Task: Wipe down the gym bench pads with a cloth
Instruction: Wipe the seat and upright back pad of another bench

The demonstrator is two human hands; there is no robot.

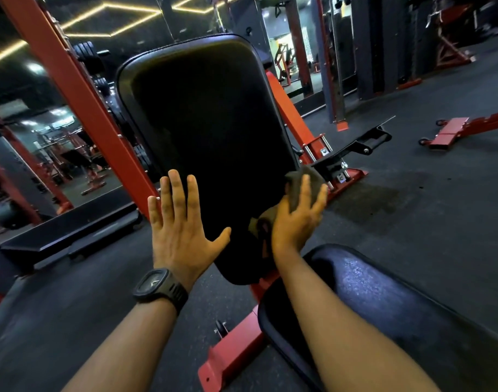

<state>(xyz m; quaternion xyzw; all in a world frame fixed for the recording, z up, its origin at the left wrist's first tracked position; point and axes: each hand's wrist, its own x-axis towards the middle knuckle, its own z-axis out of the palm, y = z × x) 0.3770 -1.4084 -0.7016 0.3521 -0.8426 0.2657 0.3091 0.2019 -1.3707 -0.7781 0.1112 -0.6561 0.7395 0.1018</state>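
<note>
A person's right hand point(294, 224), fingers spread, presses a dark cloth point(297, 176) against the lower right edge of the inclined back pad point(208, 114), whose long axis runs up and away from the fingers. The left hand point(180, 230), fingers straight and wide, braces the lower left edge. The seat pad point(383, 301) lies nearer, beneath the right forearm.
</note>
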